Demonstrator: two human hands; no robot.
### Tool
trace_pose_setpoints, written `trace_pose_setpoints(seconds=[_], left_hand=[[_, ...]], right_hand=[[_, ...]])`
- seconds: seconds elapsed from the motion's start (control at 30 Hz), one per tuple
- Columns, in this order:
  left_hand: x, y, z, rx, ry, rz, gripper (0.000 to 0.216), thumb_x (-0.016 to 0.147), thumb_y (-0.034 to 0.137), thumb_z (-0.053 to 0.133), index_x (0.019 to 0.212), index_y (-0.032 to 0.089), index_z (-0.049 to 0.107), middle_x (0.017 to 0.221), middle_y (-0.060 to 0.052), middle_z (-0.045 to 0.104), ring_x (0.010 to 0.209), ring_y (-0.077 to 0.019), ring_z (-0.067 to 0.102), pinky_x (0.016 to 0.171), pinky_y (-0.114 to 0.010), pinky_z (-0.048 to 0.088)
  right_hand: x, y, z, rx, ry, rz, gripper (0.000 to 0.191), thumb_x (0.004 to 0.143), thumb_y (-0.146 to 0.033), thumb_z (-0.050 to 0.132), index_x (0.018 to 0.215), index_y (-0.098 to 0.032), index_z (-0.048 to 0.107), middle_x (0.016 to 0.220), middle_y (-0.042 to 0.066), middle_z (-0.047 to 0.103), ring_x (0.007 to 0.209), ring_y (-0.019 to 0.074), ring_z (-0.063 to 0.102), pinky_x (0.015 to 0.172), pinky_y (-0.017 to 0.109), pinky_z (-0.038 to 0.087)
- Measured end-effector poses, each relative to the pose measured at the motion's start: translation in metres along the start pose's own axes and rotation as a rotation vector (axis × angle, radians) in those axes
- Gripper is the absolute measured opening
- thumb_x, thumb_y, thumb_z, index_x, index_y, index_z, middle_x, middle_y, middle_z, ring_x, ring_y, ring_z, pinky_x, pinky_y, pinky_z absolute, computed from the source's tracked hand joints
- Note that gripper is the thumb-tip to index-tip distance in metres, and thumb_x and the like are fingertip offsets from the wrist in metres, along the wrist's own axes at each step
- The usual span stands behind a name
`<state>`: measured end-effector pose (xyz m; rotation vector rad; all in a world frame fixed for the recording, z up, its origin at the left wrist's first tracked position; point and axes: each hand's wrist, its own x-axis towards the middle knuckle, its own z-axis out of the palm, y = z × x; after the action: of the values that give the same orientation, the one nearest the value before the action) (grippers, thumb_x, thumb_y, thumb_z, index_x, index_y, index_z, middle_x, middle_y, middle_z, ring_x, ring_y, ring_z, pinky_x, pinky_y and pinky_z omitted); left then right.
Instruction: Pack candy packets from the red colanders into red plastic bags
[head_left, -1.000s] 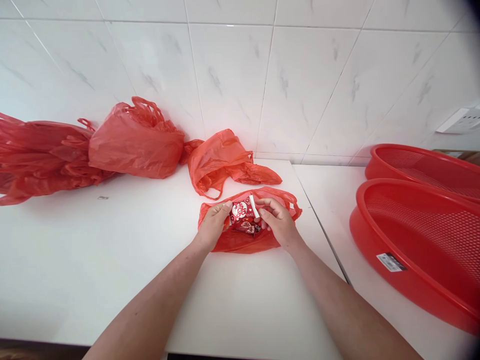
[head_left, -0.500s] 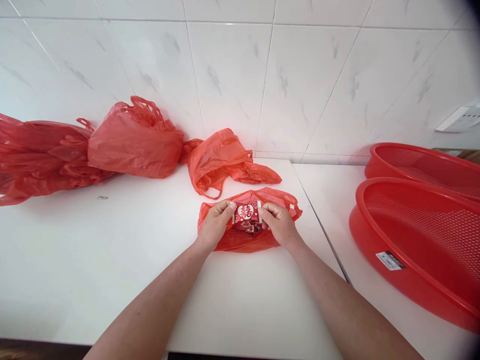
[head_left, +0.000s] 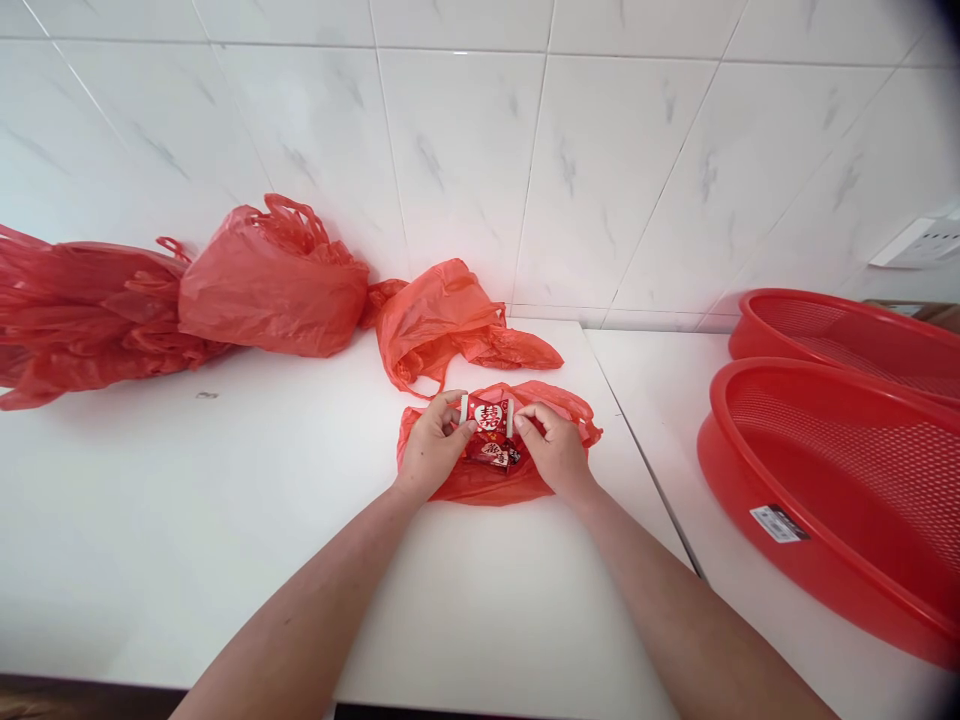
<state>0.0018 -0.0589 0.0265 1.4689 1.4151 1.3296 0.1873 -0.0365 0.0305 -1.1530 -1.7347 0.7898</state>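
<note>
Item one: a red packet [head_left: 487, 415] with pale ends and a white printed emblem, over the middle of a red bag [head_left: 495, 490] that lies spread on the white table [head_left: 225, 550]. Item two: more packets [head_left: 491, 453], just on the near side of the first, partly overlapped by it; whether they lie in the bag or on it is unclear from where I stand. Left hand [head_left: 431, 445]: at the packet's left end, index finger on the far side, thumb on the near side; whether it grips or merely touches is not clear. Right hand [head_left: 555, 450]: fingers curled, thumb close to index, tips at or just beside the packet's right end; a firm hold cannot be made out. Step in hand, by my judgement: positioning the packet face up, level between both hands. The next move would seem to call for a light pinch on the crimped ends, keeping the thin bag from being dragged along. Surroundings: a loose bag [head_left: 442, 320] on the far side; a bulging bag [head_left: 274, 285] and a heap of bags [head_left: 97, 310] far left, by the tiled wall [head_left: 465, 150]; at right, a near basket [head_left: 750, 470], labelled, and a far basket [head_left: 750, 335], both red.
</note>
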Motion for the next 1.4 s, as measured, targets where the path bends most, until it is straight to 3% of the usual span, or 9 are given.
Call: trace_pose_setpoints(seconds=[0.27, 0.47, 0.67, 0.83, 1.13, 1.4], left_hand=[[0.012, -0.010, 0.000, 0.076, 0.009, -0.001, 0.036, 0.083, 0.030, 0.056, 0.118, 0.026, 0.050, 0.070, 0.005, 0.058, 0.058, -0.0122, 0.050, 0.059, -0.024, 0.042], [0.022, 0.001, -0.001, 0.241, 0.048, 0.116, 0.045, 0.083, 0.026, 0.054, 0.128, 0.029, 0.047, 0.067, 0.007, 0.049, 0.053, -0.0101, 0.043, 0.057, -0.022, 0.040], [0.023, -0.007, -0.002, 0.295, 0.134, 0.179, 0.035, 0.083, 0.027, 0.052, 0.118, 0.027, 0.050, 0.070, 0.006, 0.048, 0.057, -0.0110, 0.045, 0.059, -0.022, 0.039], [0.026, -0.018, -0.002, 0.290, 0.125, 0.192, 0.032, 0.084, 0.028, 0.052, 0.115, 0.027, 0.047, 0.067, 0.007, 0.047, 0.057, -0.0112, 0.044, 0.059, -0.022, 0.039], [0.028, -0.020, -0.002, 0.279, 0.066, 0.149, 0.034, 0.084, 0.030, 0.053, 0.118, 0.028, 0.049, 0.067, 0.007, 0.050, 0.056, -0.0107, 0.046, 0.058, -0.021, 0.040], [0.026, -0.019, -0.001, 0.239, -0.002, 0.125, 0.032, 0.086, 0.029, 0.052, 0.118, 0.030, 0.049, 0.063, 0.008, 0.049, 0.055, -0.0110, 0.046, 0.056, -0.021, 0.039]], right_hand=[[0.008, 0.018, 0.018, -0.140, 0.060, 0.006, 0.016, 0.086, -0.028, 0.047, 0.092, -0.026, 0.061, 0.090, -0.002, 0.069, 0.081, 0.0181, 0.063, 0.070, 0.031, 0.047], [0.018, 0.023, 0.019, -0.104, 0.072, -0.024, 0.019, 0.085, -0.025, 0.045, 0.094, -0.026, 0.061, 0.092, -0.001, 0.070, 0.084, 0.0175, 0.064, 0.077, 0.032, 0.049], [0.025, 0.026, 0.017, -0.094, 0.069, 0.037, 0.022, 0.088, -0.026, 0.042, 0.102, -0.024, 0.059, 0.097, 0.001, 0.070, 0.091, 0.0169, 0.065, 0.083, 0.032, 0.049], [0.025, 0.027, 0.019, -0.158, 0.056, 0.035, 0.024, 0.086, -0.025, 0.045, 0.106, -0.025, 0.059, 0.111, 0.002, 0.067, 0.102, 0.0186, 0.062, 0.089, 0.035, 0.047], [0.028, 0.026, 0.017, -0.148, 0.003, 0.072, 0.029, 0.085, -0.025, 0.046, 0.111, -0.026, 0.057, 0.097, 0.001, 0.067, 0.091, 0.0188, 0.063, 0.080, 0.033, 0.048], [0.027, 0.025, 0.014, -0.163, 0.011, 0.073, 0.009, 0.083, -0.026, 0.046, 0.088, -0.023, 0.053, 0.086, 0.001, 0.066, 0.079, 0.0193, 0.061, 0.072, 0.033, 0.047]])
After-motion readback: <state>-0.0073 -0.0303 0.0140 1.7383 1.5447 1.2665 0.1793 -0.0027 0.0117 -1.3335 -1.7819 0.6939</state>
